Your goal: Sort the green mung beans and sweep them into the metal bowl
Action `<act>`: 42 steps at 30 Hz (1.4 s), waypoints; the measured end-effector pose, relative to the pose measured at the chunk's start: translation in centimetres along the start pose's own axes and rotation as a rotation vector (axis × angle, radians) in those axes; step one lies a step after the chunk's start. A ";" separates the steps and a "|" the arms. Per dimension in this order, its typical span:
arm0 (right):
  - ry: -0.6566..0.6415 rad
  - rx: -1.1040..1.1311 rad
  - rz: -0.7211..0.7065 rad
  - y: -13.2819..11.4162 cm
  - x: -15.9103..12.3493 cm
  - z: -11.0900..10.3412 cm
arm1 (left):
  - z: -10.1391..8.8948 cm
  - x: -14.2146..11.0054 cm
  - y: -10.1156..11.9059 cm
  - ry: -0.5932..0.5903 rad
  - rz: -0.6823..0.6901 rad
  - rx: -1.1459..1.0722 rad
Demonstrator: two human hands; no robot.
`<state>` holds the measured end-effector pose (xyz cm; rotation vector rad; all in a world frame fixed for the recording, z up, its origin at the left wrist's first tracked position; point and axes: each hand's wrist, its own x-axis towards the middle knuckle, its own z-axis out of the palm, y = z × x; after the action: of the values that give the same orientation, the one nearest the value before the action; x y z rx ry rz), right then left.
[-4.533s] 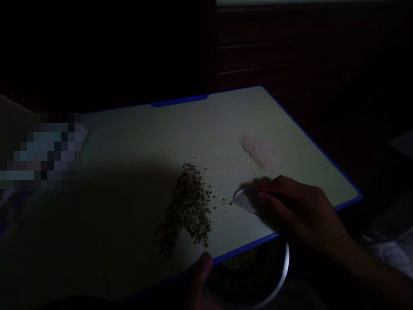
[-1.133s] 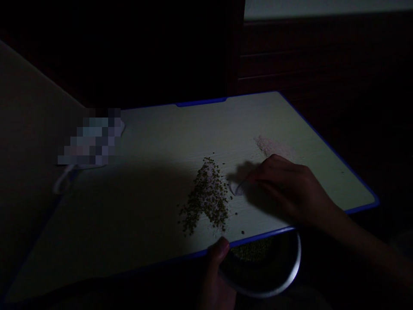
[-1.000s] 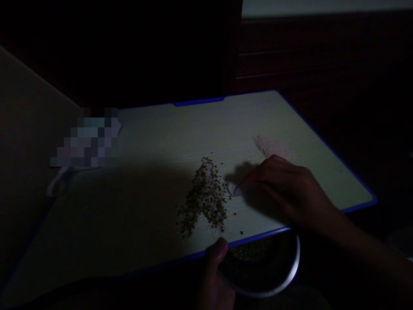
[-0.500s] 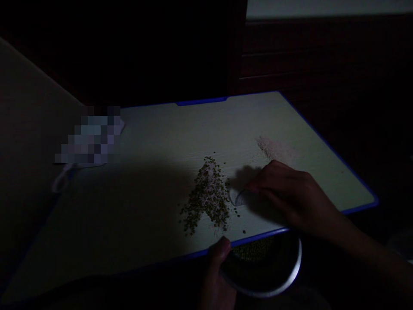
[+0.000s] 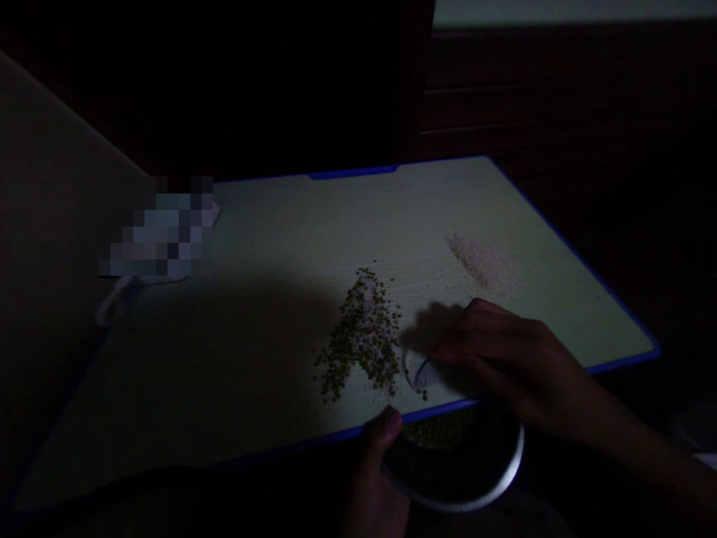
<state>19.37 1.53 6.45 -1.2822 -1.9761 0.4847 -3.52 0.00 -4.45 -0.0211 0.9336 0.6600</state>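
On a pale, blue-edged board [image 5: 269, 232], a heap of small green beans mixed with white grains [image 5: 367, 329] lies in the middle. Pinched in my right hand [image 5: 509, 359] is a clear, round-edged plastic piece [image 5: 423, 373], like a protractor. It rests on the board just right of the heap, with a few beans at its edge. My left hand [image 5: 381, 463] grips a metal bowl [image 5: 507, 478] below the board's near edge, thumb up at that edge. Green beans [image 5: 437, 430] lie inside the bowl; its far part is hidden under the board.
A separate pile of whitish grains [image 5: 487, 261] lies farther right on the board. At the back left is a blurred-out item with a strap loop [image 5: 109, 302]. A pale wall [image 5: 50, 172] stands left; dark wood panelling is behind. The light is very dim.
My right hand has drawn the clear piece down toward the near edge, bringing a few beans along. The whitish pile shows more fully. My left hand and the bowl stay nearly in place.
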 end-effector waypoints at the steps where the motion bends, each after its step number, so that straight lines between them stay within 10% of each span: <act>1: 0.006 0.002 0.004 -0.1 -0.1 0.1 | 0.1 0.0 0.0 -0.002 -0.019 -0.014; 15: 0.088 -0.038 0.078 -0.2 -1.2 0.4 | 2.1 -0.8 0.2 0.034 0.012 -0.056; 42: 0.093 0.042 0.033 -1.4 -2.9 1.4 | -0.3 -0.7 0.6 0.117 -0.072 -0.174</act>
<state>18.19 -1.55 5.34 -1.2901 -1.8615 0.4717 -4.35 0.04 -4.01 -0.2494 0.9805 0.6770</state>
